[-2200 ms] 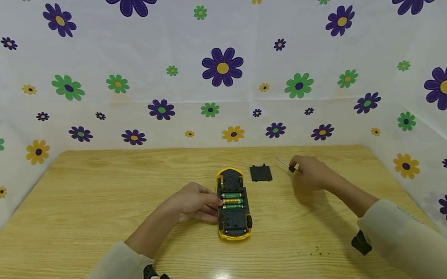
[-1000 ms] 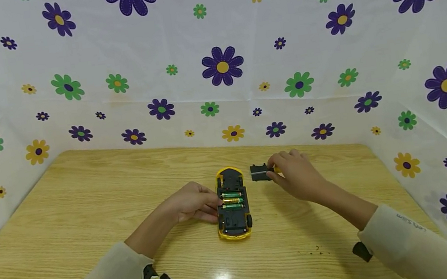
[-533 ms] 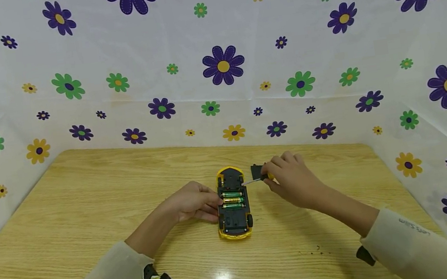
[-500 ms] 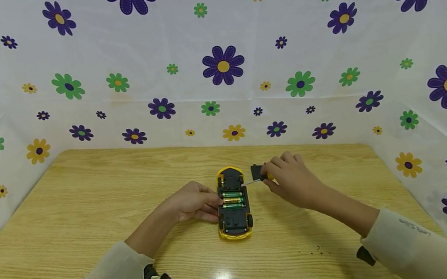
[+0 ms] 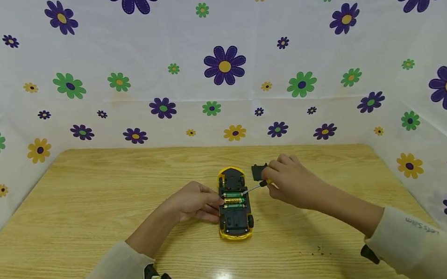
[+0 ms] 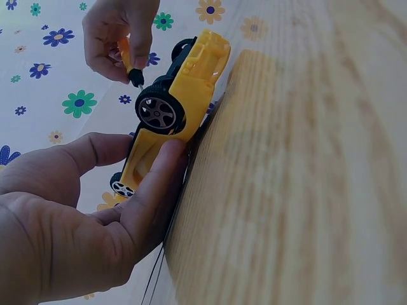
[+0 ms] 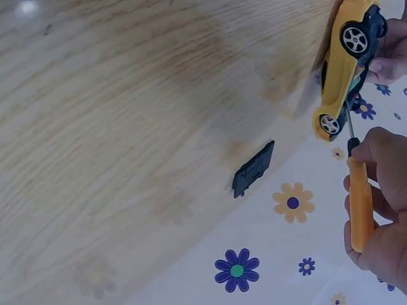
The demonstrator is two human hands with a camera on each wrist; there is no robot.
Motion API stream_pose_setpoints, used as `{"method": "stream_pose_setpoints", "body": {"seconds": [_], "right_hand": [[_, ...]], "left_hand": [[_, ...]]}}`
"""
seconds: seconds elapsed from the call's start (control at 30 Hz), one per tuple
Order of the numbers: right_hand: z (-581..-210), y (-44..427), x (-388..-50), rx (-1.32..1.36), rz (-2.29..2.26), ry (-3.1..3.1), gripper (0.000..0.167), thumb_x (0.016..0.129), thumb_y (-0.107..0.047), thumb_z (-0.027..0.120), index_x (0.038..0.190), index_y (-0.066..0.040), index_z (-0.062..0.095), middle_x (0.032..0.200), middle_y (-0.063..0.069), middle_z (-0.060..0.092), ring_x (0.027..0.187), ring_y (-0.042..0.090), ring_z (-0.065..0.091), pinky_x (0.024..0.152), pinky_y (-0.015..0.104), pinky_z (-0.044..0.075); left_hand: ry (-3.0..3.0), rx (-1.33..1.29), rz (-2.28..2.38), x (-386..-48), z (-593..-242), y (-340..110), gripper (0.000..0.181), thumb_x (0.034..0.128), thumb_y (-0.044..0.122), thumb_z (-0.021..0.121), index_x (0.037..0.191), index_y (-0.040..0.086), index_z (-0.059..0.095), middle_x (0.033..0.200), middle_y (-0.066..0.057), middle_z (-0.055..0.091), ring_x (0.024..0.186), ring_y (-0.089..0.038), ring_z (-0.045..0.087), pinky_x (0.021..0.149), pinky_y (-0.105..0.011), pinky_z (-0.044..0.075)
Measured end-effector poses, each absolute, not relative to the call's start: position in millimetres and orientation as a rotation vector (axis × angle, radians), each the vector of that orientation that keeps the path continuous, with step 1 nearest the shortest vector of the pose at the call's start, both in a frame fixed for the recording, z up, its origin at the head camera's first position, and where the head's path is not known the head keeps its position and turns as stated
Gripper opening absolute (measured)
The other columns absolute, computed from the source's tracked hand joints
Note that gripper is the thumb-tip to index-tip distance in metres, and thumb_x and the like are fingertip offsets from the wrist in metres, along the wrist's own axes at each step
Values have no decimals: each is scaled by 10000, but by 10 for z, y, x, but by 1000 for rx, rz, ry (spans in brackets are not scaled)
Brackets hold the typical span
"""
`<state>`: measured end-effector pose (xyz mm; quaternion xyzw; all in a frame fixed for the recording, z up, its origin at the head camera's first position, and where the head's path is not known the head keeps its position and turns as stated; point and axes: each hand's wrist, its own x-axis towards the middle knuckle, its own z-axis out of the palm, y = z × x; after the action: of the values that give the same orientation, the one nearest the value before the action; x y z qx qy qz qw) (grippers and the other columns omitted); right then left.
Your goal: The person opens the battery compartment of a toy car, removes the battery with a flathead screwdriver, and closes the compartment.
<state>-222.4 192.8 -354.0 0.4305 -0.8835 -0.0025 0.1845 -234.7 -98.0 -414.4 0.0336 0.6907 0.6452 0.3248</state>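
A yellow toy car (image 5: 236, 225) lies upside down on the table, its black underside up. Three batteries (image 5: 233, 201) sit side by side in its uncovered compartment. My left hand (image 5: 193, 203) holds the car by its left side, thumb on the underside edge and fingers along the body, as the left wrist view shows. In my right hand (image 5: 292, 181) is a screwdriver with an orange handle (image 7: 360, 206), gripped between thumb and fingers. Its thin metal shaft (image 5: 254, 187) points left, the tip at the right end of the top battery; whether it touches cannot be told.
A black battery cover (image 5: 259, 172) lies right of the car, partly hidden behind my right hand in the head view. Small dark bits (image 5: 320, 251) are scattered at the right front of the wooden table (image 5: 127, 180). A flowered white cloth (image 5: 176, 37) rises behind and at both sides.
My right hand has come left with the screwdriver, past the battery cover to the car. Over the last half second the tip drops slightly toward the top battery. The left hand stays put.
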Motion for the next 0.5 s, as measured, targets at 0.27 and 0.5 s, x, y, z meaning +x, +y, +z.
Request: {"method": "stream_pose_setpoints", "body": {"seconds": [0.27, 0.5], "right_hand": [[-3424, 1852, -2244, 1270, -117, -2432, 127, 856, -7, 718, 806, -116, 674, 795, 11, 619, 752, 223, 459, 646, 314, 286], [-3287, 1724, -2257, 1308, -281, -2439, 141, 870, -26, 711, 800, -148, 706, 764, -7, 594, 713, 203, 424, 632, 303, 237]], "left_hand": [[1804, 86, 1698, -2355, -4144, -972, 245, 1027, 49, 566, 1175, -121, 662, 1058, -246, 644, 857, -292, 720, 821, -411, 654], [1800, 75, 1710, -2344, -4141, -970, 191, 998, 20, 609, 1124, -99, 688, 1010, -220, 659, 819, -280, 730, 810, -410, 656]]}}
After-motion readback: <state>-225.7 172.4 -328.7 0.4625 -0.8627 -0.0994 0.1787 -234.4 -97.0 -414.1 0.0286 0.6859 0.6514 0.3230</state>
